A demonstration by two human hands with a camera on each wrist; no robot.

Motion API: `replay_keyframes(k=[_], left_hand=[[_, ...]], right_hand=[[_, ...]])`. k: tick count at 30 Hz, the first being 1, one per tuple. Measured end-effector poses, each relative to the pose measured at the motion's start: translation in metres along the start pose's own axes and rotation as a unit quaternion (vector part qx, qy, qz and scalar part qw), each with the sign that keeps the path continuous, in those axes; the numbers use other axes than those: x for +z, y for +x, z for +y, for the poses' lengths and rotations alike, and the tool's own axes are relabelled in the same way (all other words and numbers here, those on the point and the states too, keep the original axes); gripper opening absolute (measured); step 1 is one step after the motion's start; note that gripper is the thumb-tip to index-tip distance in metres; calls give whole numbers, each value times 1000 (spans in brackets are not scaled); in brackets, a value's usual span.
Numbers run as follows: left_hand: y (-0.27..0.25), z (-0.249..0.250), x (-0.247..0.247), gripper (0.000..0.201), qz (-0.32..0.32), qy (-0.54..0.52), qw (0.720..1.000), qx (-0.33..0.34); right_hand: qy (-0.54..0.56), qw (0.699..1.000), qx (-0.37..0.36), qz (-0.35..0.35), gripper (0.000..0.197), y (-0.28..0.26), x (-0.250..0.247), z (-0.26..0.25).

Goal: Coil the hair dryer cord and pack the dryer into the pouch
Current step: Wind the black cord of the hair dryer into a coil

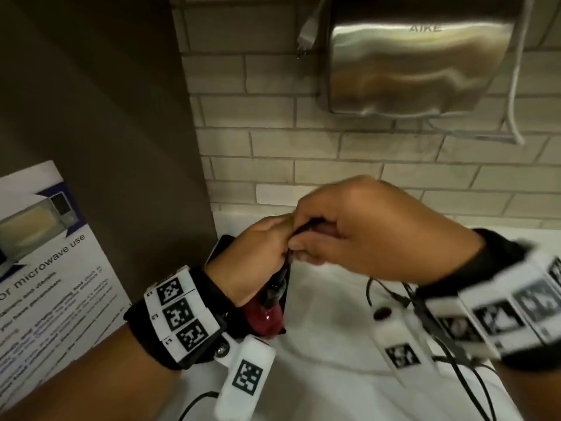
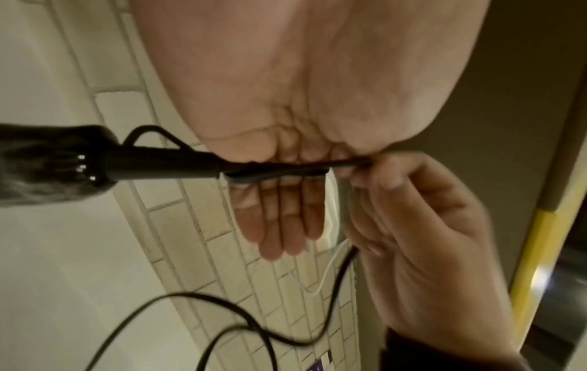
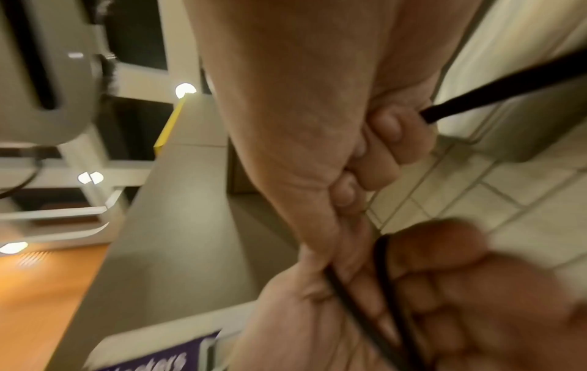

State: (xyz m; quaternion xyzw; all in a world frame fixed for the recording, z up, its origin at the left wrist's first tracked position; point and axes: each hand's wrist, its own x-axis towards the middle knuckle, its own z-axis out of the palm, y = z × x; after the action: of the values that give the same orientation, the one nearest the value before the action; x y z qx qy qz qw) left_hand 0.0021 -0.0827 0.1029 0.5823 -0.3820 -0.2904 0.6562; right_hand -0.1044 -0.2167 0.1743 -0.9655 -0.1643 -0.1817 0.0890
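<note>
The maroon hair dryer (image 1: pixel 265 317) hangs just under my left hand (image 1: pixel 261 247) over the white counter (image 1: pixel 334 344). In the left wrist view its dark body (image 2: pixel 47 163) points left, and the black cord (image 2: pixel 286 167) runs across my left palm and round its straight fingers (image 2: pixel 279 226), caught at the thumb side. My right hand (image 1: pixel 303 246) touches the left and pinches the cord (image 3: pixel 508 82) in curled fingers (image 3: pixel 384 140). Slack cord loops below. A dark flat thing (image 1: pixel 223 247) behind my left hand may be the pouch; I cannot tell.
A steel hand dryer (image 1: pixel 419 56) is mounted on the brick wall, a white plug (image 1: pixel 306 31) dangling beside it. A microwave-use poster (image 1: pixel 45 268) leans on a brown panel at the left. Thin black wires (image 1: pixel 455 369) trail from my right wrist.
</note>
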Motion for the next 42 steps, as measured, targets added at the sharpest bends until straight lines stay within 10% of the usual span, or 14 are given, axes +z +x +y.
replay_keyframes(k=[9, 17, 22, 28, 35, 42], left_hand=[[0, 1, -22, 50, -111, -283, 948, -95], [4, 7, -38, 55, -142, -432, 890, 5], [13, 3, -37, 50, -18, -320, 946, 57], [2, -8, -6, 46, 40, 101, 994, 7], [-7, 0, -15, 59, -86, -85, 989, -80], [-10, -5, -25, 53, -203, -365, 905, -77]], right_hand=[[375, 907, 167, 93, 11, 6, 59, 74], [229, 958, 170, 26, 26, -33, 106, 58], [-5, 998, 37, -47, 37, -42, 79, 22], [-77, 997, -25, -6, 23, -24, 16, 0], [298, 946, 111, 65, 12, 8, 25, 57], [483, 849, 195, 86, 18, -9, 95, 71]])
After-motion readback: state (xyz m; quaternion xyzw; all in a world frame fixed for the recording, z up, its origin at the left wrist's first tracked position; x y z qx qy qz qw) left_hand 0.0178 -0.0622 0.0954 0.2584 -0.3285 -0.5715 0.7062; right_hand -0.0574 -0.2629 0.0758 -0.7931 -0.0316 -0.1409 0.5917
